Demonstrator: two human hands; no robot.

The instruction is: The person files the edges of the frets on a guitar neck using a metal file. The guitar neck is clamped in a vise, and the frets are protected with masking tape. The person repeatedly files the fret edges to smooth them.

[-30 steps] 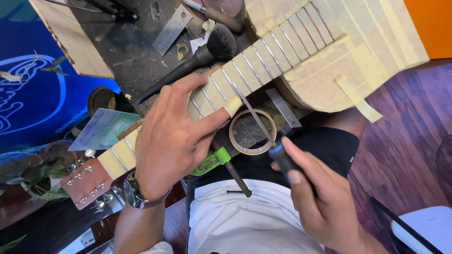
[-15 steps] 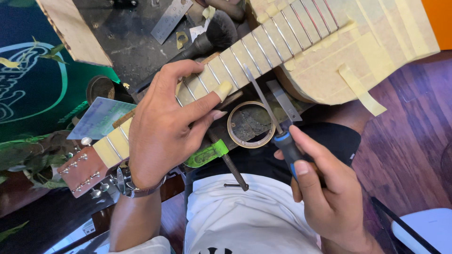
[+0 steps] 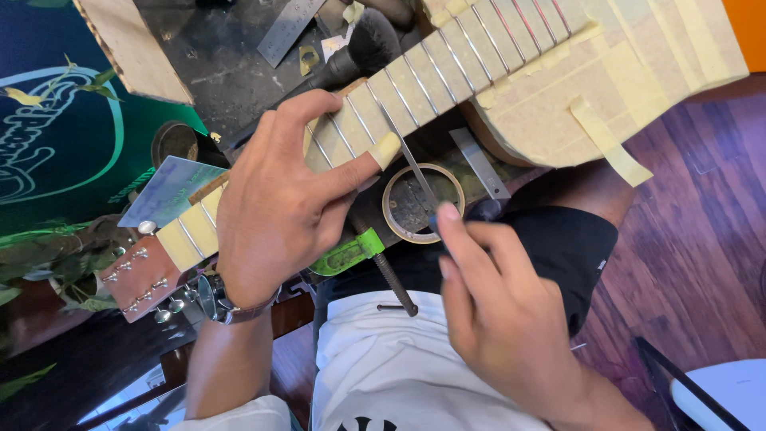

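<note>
Guitar neck [image 3: 415, 100] lies across the bench, its fretboard masked in yellowish tape so only the metal frets show, and the taped body [image 3: 638, 72] runs off to the upper right. Left hand [image 3: 275, 207] clamps over the neck from above, fingers curled around the far edge, thumb pressed flat on the tape near a fret. Right hand [image 3: 499, 307] pinches a dark handle between thumb and fingertips; its thin metal blade [image 3: 407, 152] slants up and meets the near edge of the fretboard just beside that thumb. A tape roll [image 3: 423, 203] sits on the bench right under the blade, a green clamp [image 3: 347, 251] below the neck, a steel ruler [image 3: 291, 28] and a dark brush [image 3: 363, 48] farther back.

Risk here, as I read it: the blade sits very close to the left thumb, so a slip along the fret could nick it. Too steep an angle might tear the masking tape and scratch the wood beneath. Any loosening of the left hand's grip could let the neck shift.
</note>
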